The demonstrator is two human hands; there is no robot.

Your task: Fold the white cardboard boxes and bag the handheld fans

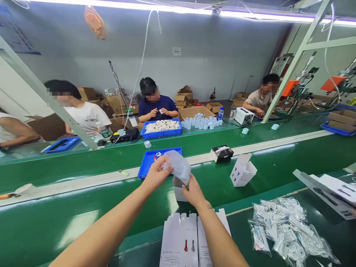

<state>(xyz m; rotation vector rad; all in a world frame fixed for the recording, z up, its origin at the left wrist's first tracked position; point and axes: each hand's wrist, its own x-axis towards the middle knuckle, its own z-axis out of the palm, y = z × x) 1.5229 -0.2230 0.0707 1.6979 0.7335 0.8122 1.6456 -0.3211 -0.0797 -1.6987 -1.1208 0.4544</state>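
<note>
A frosted, translucent plastic bag (180,166) is held up over the green conveyor belt; its contents are hard to make out. My left hand (159,173) pinches the bag's upper left end. At its lower right end, my right hand (194,192) has thumb and fingers closed round the edge. Just beneath the bag stands a small white box (180,193), partly hidden by the bag and my right hand. Flattened white printed cartons (179,241) lie stacked below my right forearm.
Bagged white cables (289,226) are piled at the right. An open white box (243,171) and a black box (221,153) stand on the belt, with a blue tray (146,163) behind my left hand. Several co-workers sit across the line.
</note>
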